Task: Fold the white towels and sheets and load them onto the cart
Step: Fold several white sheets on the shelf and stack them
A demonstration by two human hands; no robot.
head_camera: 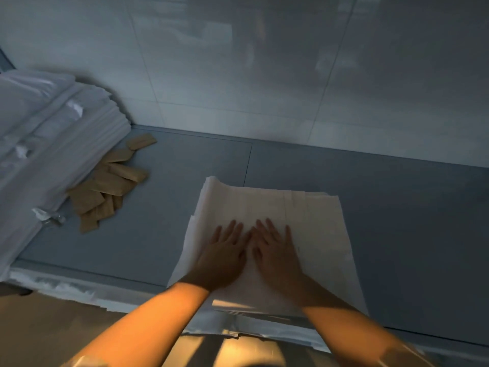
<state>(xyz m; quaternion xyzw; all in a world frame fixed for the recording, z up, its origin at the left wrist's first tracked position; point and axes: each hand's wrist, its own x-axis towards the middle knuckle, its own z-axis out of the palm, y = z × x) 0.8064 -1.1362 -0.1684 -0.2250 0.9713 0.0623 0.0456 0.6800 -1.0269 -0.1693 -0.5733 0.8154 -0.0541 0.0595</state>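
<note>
- A folded white sheet (277,234) lies flat on the grey counter (172,221), in the lower middle of the frame, right of centre.
- Its long axis runs from the counter's near edge at the bottom of the frame up toward the wall (264,62); the near end overhangs the edge a little, and the far edge lies about level across the frame.
- Layered edges show along its left side and upper left corner, so it is folded several times over.
- The left hand (225,250) lies palm down on the sheet's middle, fingers straight and slightly spread, pointing to the far edge; its grip holds nothing.
- The right hand (275,247) lies flat just beside it, fingers straight as well, the two hands touching or nearly so at the inner fingers; it pinches nothing.
- Both bare forearms come in from the bottom of the frame.
- At the left of the frame, well apart from the sheet, stands a tall stack of white linen (53,144) with many folded edges showing.
- A loose heap of brown paper packets (111,181) lies against the stack's right side, on the counter.
- A small clear plastic wrapper (50,217) sits at the stack's foot.
</note>
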